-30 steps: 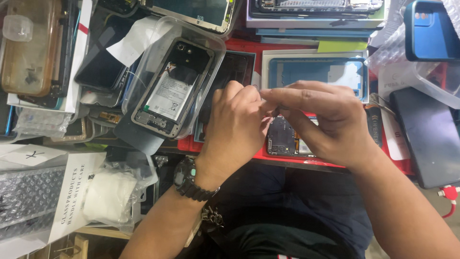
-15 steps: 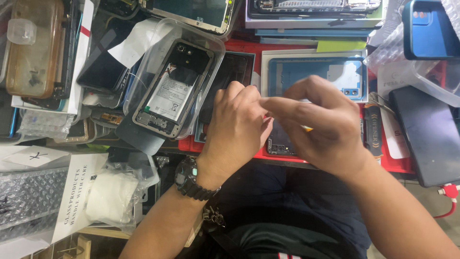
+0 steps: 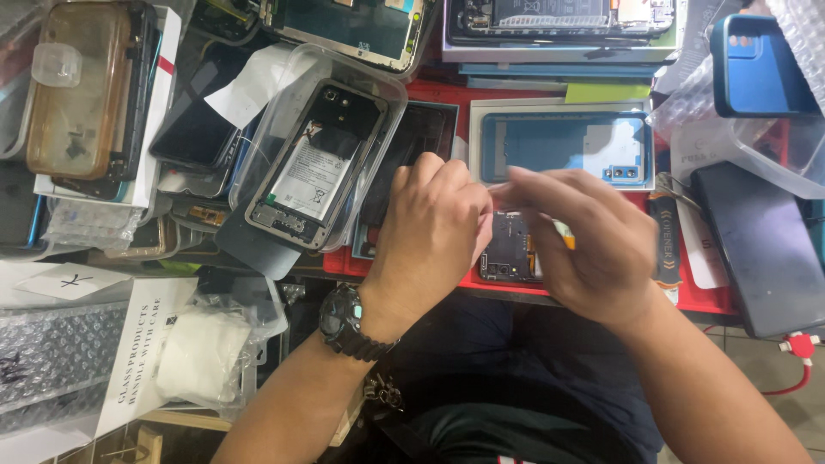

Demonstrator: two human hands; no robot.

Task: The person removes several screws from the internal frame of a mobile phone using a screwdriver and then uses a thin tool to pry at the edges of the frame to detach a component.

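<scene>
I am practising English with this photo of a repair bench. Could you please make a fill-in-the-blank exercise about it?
1. The left hand has a dark ____ on its wrist.
2. Both hands work over an opened phone lying on a ____ mat.
3. The phone back with its battery showing lies in a clear plastic ____.
4. The phone case at the top right is ____.

Missing words: watch; red; tray; blue

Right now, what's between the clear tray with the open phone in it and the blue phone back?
In the head view, a dark phone screen lies between the clear tray and the blue phone back, on the red mat. The left hand covers its lower part.
</scene>
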